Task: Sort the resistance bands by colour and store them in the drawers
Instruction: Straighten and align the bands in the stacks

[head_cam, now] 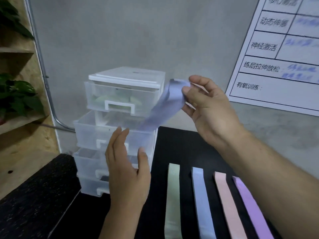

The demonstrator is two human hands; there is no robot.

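two hands show in the middle of the frame. the right hand pinches the top end of the held band, bluish, between thumb and fingers. this band hangs down to the left into the pulled-out second drawer of the unit. the left hand is open with straight fingers before the drawers and holds nothing. at lower right, on the mat, lie a green band, blue band, pink band and purple band.
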